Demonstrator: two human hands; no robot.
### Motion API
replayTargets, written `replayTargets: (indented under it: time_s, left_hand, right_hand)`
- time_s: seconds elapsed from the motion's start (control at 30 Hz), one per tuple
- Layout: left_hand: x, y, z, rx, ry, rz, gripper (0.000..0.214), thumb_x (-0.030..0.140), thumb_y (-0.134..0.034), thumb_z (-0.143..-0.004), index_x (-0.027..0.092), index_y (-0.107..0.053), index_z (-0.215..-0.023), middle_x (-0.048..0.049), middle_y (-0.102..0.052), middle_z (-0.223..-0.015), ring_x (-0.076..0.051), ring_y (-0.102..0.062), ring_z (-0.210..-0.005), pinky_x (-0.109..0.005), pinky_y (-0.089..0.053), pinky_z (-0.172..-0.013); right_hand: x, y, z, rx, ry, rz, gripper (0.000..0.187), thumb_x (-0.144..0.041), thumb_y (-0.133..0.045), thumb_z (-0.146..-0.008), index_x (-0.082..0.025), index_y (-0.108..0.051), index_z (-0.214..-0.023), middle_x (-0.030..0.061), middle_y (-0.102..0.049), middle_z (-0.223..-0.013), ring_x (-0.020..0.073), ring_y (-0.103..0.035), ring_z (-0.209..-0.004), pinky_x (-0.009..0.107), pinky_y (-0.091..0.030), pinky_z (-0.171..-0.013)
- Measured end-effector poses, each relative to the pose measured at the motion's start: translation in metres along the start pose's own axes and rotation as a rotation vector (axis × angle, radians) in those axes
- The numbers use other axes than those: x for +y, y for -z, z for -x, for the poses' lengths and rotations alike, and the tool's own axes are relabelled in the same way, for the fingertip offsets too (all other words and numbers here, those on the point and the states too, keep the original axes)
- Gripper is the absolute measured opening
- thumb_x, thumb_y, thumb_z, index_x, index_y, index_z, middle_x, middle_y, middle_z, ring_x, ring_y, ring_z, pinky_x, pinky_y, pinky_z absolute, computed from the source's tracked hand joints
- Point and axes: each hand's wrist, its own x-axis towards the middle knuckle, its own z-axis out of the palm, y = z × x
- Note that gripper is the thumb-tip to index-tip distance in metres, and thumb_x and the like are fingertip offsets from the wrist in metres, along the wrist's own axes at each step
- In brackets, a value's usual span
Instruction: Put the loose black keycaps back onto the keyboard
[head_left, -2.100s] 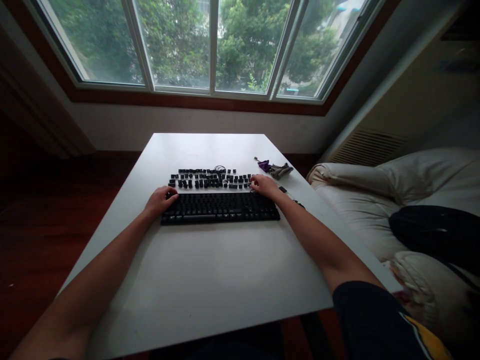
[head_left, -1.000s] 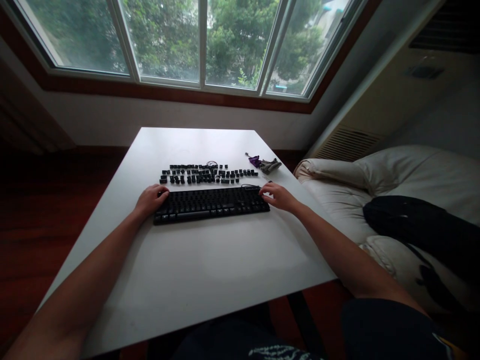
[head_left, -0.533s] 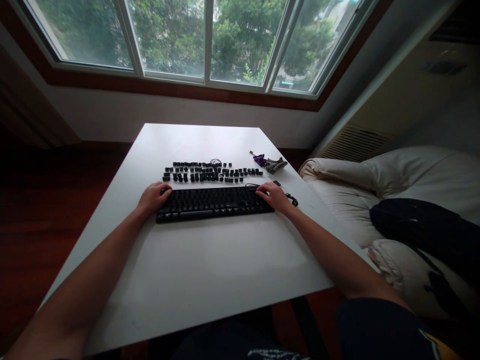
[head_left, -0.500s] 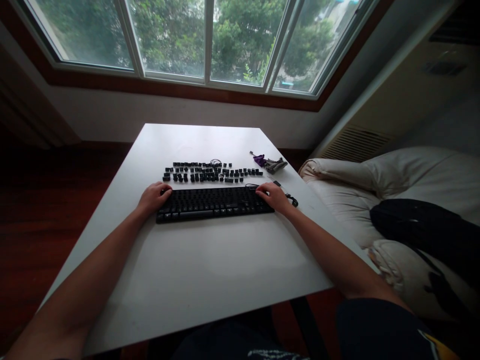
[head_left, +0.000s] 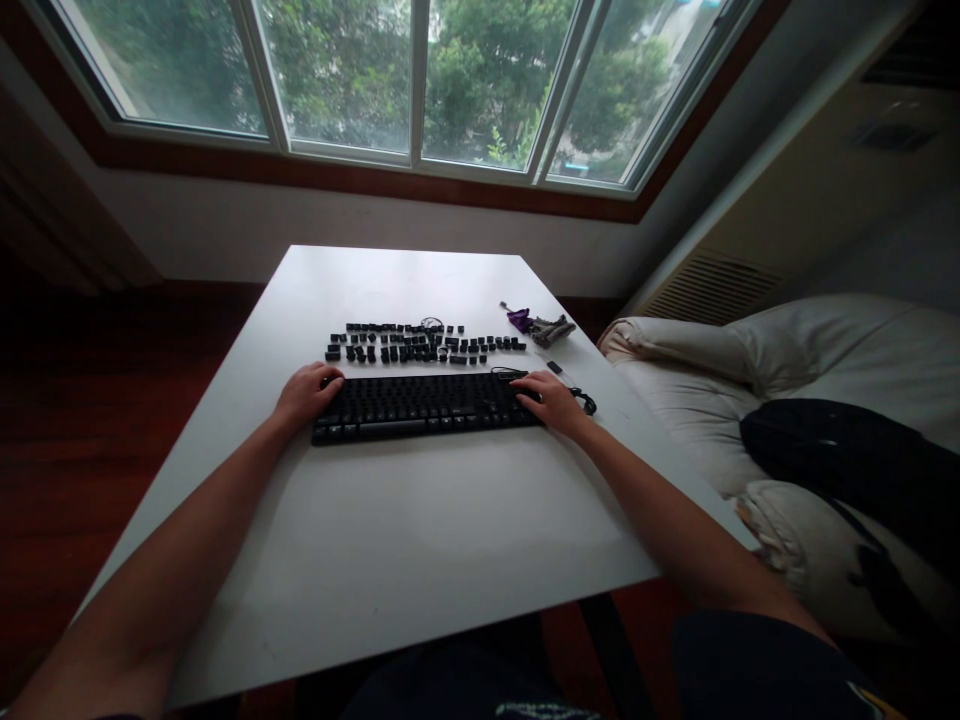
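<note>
A black keyboard lies across the middle of a white table. My left hand is curled round its left end, fingers on the top-left corner. At the other end, my right hand covers the keyboard with its fingers bent over the edge. Several loose black keycaps lie in rows just behind the keyboard, with a small wire loop among them.
A purple item and a grey tool lie at the table's back right. A black cable curls by my right hand. White bedding with a black bag sits to the right, beyond the table's edge.
My right hand came back from the loose keycaps and settled on the keyboard's right end. The left hand has stayed on the left end.
</note>
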Motion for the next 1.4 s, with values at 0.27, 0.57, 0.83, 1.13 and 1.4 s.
replayTargets:
  time_s: [0.27, 0.57, 0.83, 1.13, 1.4]
  left_hand:
    - [0.001, 0.002, 0.000, -0.013, 0.011, -0.008, 0.033, 0.044, -0.047, -0.091, 0.023, -0.071, -0.098, -0.0071, -0.067, -0.103, -0.025, -0.060, -0.099, -0.035, -0.046, -0.086]
    - [0.009, 0.002, 0.000, -0.014, 0.065, 0.027, 0.034, 0.045, -0.048, -0.090, 0.022, -0.071, -0.097, -0.0067, -0.068, -0.103, -0.024, -0.062, -0.095, -0.033, -0.047, -0.082]
    - [0.010, -0.001, -0.008, -0.022, 0.114, 0.026, 0.035, 0.048, -0.050, -0.087, 0.023, -0.072, -0.096, -0.0058, -0.070, -0.101, -0.023, -0.062, -0.091, -0.032, -0.047, -0.079]
    - [0.005, -0.001, -0.015, -0.094, 0.147, 0.058, 0.037, 0.050, -0.052, -0.083, 0.023, -0.073, -0.098, -0.0041, -0.072, -0.098, -0.021, -0.062, -0.081, -0.031, -0.047, -0.074]
    - [0.012, -0.002, -0.006, -0.010, 0.133, 0.037, 0.039, 0.052, -0.050, -0.086, 0.023, -0.073, -0.097, -0.0055, -0.071, -0.100, -0.021, -0.062, -0.083, -0.032, -0.047, -0.075]
  right_hand:
    - [0.001, 0.001, -0.006, -0.010, -0.004, -0.008, 0.025, -0.027, -0.062, -0.089, -0.027, -0.073, -0.112, 0.0075, -0.070, -0.102, 0.0280, -0.061, -0.101, 0.047, -0.051, -0.091]
    - [0.015, 0.028, 0.006, 0.053, -0.021, -0.048, 0.025, -0.031, -0.061, -0.092, -0.028, -0.074, -0.112, 0.0070, -0.071, -0.108, 0.0274, -0.064, -0.102, 0.046, -0.052, -0.091]
    - [0.025, 0.037, 0.020, -0.084, -0.029, -0.196, 0.027, -0.038, -0.061, -0.092, -0.028, -0.076, -0.113, 0.0083, -0.068, -0.115, 0.0245, -0.065, -0.100, 0.039, -0.058, -0.080]
    - [0.028, 0.030, 0.023, -0.075, -0.043, -0.198, 0.023, -0.037, -0.065, -0.088, -0.028, -0.077, -0.105, 0.0084, -0.063, -0.109, 0.0215, -0.064, -0.090, 0.037, -0.059, -0.075]
    - [0.027, 0.031, 0.021, -0.094, -0.075, -0.216, 0.021, -0.033, -0.067, -0.085, -0.026, -0.074, -0.104, 0.0076, -0.062, -0.111, 0.0221, -0.064, -0.097, 0.036, -0.060, -0.077]
